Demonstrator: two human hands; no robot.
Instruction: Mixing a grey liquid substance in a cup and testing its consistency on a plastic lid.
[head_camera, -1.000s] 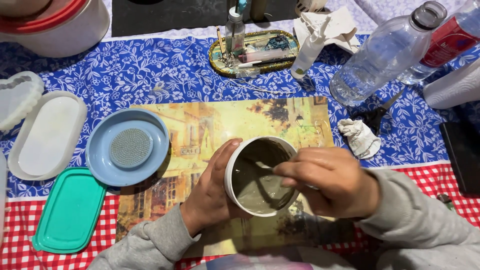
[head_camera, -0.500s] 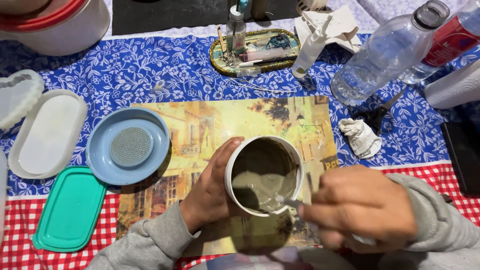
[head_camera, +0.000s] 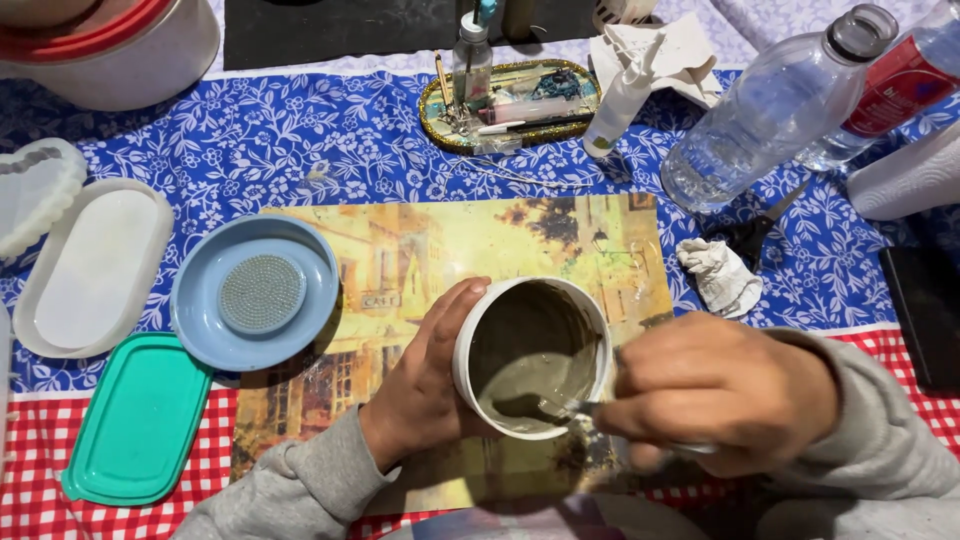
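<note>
Head view. The left hand (head_camera: 425, 385) wraps the left wall of a white cup (head_camera: 532, 357), its grip closed around the wall with the thumb lying along the rim. The cup stands on a picture placemat (head_camera: 420, 250) near the front edge of the bench and is partly filled with a grey-green paste (head_camera: 540, 385). The right hand (head_camera: 715, 395) sits just to the right of the cup, its grip closed on a slim metal stirring tool (head_camera: 572, 408) whose tip dips into the paste at the lower right of the cup; the kind of tool cannot be told. Both forearms wear grey sleeves (head_camera: 290, 490).

Left of the placemat lies a blue dish (head_camera: 205, 310) holding a round grey studded pad (head_camera: 262, 293). Below it lies a teal lid (head_camera: 135, 420); farther left, a white oval tray (head_camera: 95, 265). The bench carries a blue floral cloth (head_camera: 300, 140), with a red checked cloth (head_camera: 30, 450) along the front edge.

Behind the placemat an oval gold-rimmed tray (head_camera: 430, 115) holds small bottles and tools. To the right, a clear plastic bottle (head_camera: 770, 110) lies tilted, near scissors (head_camera: 755, 230) and a crumpled white tissue (head_camera: 720, 278). A large white tub with a red rim (head_camera: 120, 50) stands at the upper left.
</note>
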